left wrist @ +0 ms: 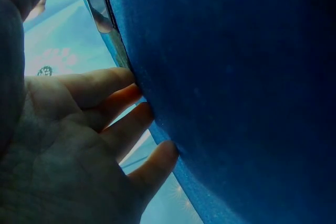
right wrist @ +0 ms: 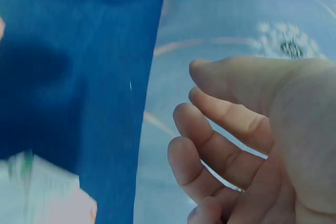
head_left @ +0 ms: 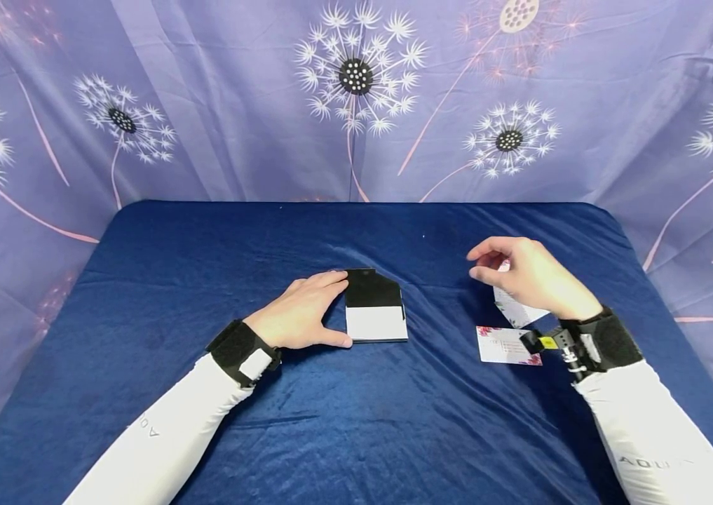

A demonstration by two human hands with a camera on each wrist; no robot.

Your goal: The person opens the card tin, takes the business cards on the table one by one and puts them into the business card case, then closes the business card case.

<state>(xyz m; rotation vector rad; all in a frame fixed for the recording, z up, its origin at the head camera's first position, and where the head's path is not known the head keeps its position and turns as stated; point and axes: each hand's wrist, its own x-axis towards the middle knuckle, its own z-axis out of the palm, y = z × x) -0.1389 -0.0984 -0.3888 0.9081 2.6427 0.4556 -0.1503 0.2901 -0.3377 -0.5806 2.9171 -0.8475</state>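
A flat black card case [head_left: 374, 289] with a white card [head_left: 376, 323] in its lower half lies on the blue cloth in the middle. My left hand [head_left: 302, 308] rests along its left side, thumb by the lower corner and fingertips at the upper left edge. In the left wrist view the fingers [left wrist: 157, 161] are spread, their tips down at the cloth. My right hand [head_left: 529, 277] hovers over printed cards [head_left: 518, 308] at the right, fingers loosely bent with nothing between them. The right wrist view shows thumb and fingers [right wrist: 184, 163] apart. That hand partly hides the cards.
Nearer the front, a flower-printed card [head_left: 501, 346] lies flat, partly covered by the right wrist's strap. Blue cloth [head_left: 217, 245] covers the table and shows folds. A purple dandelion-patterned curtain [head_left: 236, 84] hangs behind and at both sides.
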